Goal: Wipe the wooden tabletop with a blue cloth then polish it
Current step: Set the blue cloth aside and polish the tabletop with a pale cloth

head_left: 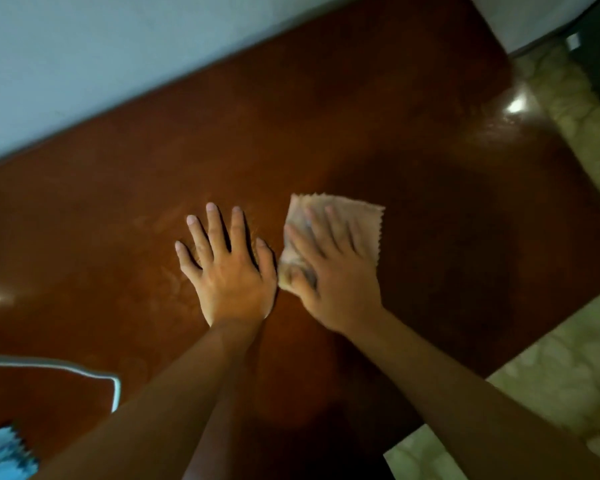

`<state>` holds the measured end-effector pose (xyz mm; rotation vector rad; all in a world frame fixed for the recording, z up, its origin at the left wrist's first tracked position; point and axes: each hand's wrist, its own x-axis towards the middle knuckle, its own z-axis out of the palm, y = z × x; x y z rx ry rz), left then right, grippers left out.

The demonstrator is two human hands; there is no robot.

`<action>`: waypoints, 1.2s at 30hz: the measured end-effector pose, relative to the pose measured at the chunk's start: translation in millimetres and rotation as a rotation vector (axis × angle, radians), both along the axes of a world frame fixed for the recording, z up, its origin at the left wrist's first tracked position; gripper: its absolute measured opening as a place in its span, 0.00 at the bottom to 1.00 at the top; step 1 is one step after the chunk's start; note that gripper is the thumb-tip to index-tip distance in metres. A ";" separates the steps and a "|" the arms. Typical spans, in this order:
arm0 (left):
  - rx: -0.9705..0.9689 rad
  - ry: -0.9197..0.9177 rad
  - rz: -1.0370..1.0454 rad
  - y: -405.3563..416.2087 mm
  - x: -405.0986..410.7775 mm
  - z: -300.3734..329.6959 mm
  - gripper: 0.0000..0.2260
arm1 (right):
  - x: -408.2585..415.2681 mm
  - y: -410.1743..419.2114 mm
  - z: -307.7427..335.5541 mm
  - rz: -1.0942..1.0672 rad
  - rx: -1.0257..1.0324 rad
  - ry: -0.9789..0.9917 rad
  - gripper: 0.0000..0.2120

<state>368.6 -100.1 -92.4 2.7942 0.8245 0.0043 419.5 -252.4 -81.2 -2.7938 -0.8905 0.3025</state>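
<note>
Right hand [336,275], fingers straight, presses a tan cloth [357,216] flat on the middle of the glossy brown wooden worktop [361,116] — left hand [229,275] rests splayed and bare on the wood just beside it — with a blue cloth [0,455] at the near left edge of view.

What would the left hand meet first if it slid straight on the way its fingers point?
Nothing on the tabletop seems to lie ahead of the left hand; it would likely first meet the wall at the far edge.

Left hand [232,275] flat on tabletop [361,116]; right hand [336,275] presses beige cloth [361,216].
</note>
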 end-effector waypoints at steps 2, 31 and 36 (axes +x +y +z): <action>-0.018 -0.012 0.007 0.4 0.3 -0.6 0.26 | -17.2 -7.0 -0.8 0.025 0.015 -0.002 0.28; -0.081 -0.097 -0.028 3.0 -2.2 0.0 0.27 | -41.5 -36.6 -6.1 -0.283 -0.076 -0.049 0.31; -0.109 -0.107 -0.022 2.8 -2.2 5.6 0.25 | -95.1 -43.4 -9.9 -0.111 0.055 -0.045 0.29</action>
